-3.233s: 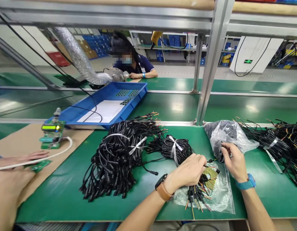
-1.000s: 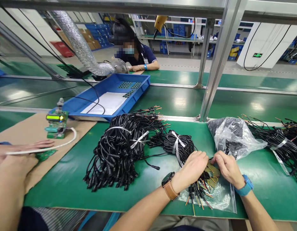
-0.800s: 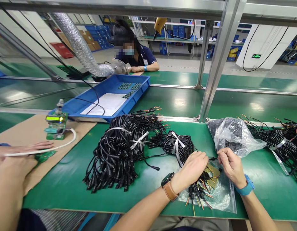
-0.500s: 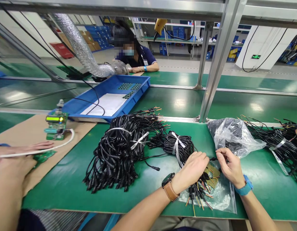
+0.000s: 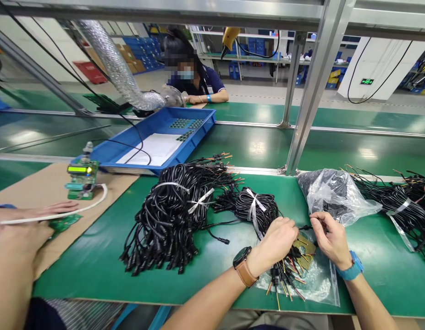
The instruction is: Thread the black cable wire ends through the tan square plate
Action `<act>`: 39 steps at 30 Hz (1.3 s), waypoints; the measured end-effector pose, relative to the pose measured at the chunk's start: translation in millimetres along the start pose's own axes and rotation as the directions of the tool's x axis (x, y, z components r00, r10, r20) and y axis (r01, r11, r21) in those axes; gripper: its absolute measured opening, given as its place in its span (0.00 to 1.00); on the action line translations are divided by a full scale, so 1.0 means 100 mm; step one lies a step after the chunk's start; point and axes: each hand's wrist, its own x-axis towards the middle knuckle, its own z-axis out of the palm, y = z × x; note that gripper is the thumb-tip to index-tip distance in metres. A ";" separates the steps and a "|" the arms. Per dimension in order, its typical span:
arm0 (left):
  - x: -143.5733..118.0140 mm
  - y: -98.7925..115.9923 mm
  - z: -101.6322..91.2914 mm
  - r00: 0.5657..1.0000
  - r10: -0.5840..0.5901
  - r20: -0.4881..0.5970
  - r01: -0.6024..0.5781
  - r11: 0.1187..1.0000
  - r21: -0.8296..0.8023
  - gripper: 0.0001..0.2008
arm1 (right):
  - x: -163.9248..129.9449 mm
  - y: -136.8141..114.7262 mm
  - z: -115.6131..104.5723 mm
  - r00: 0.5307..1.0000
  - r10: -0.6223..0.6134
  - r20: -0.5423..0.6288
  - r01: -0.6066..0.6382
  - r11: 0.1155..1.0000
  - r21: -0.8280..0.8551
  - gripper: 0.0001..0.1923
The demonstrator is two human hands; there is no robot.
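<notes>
Green benchtop (image 5: pixel 95 261) bears black cables (image 5: pixel 256 206) (distant sign (image 5: pixel 367 81) unreadable).

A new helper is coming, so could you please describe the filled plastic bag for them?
On the green table, find the thick metal post. Just right of its foot, beyond the right hand, sits the filled plastic bag. It bulges with dark contents, unlike the flat clear bag nearer the viewer.

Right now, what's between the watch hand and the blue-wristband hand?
The head view shows a small black connector between the left hand and the right hand, with a flat yellowish-brown piece lower down.
</notes>
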 end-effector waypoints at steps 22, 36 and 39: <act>-0.07 0.02 -0.13 0.895 -0.195 -0.402 -0.107 0.780 -0.617 0.08 | 0.01 -0.01 0.05 0.973 0.204 0.108 -0.230 0.817 0.529 0.15; -0.06 0.05 -0.07 0.826 -0.284 -0.487 -0.090 0.786 -0.611 0.08 | -0.04 -0.10 0.10 0.927 0.195 0.320 -0.368 0.635 0.679 0.13; -0.06 0.05 -0.06 0.821 -0.278 -0.498 -0.097 0.792 -0.603 0.08 | -0.06 -0.09 0.11 0.928 0.185 0.323 -0.363 0.641 0.676 0.12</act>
